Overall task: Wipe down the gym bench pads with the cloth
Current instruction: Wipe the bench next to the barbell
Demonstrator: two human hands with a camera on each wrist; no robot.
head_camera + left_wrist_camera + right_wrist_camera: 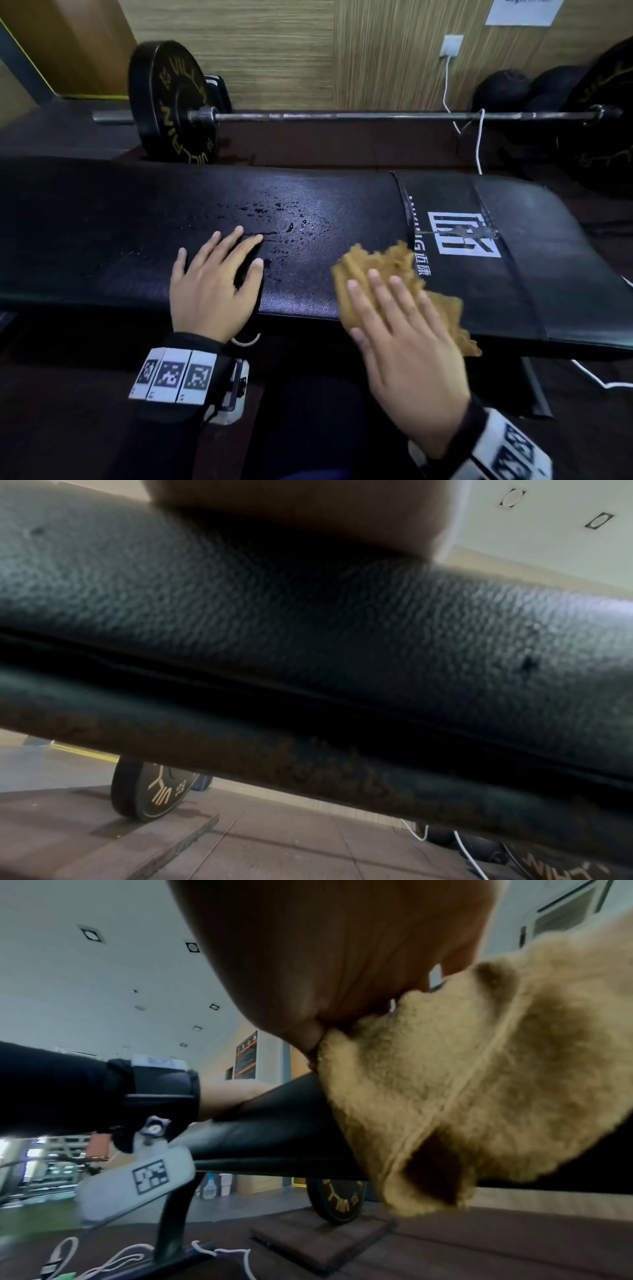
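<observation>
A long black bench pad (113, 219) spans the head view, with water droplets (274, 219) near its middle and a white logo (462, 234) toward the right. My left hand (215, 281) lies flat on the pad, fingers spread, beside the droplets. A tan fluffy cloth (383, 267) sits on the pad's near edge just left of the logo, and my right hand (400, 325) presses it down with straight fingers. In the right wrist view the cloth (462, 1096) hangs over the pad edge (267, 1137). The left wrist view is filled by the pad's side (308, 620).
Behind the bench a barbell (342, 116) with black plates (171, 102) lies on the floor. A white cable (479, 144) hangs from a wall socket (452, 46) across the bar. Dark balls (503, 89) sit by the wall. Bench leg (174, 1218) and cords (130, 1259) are below.
</observation>
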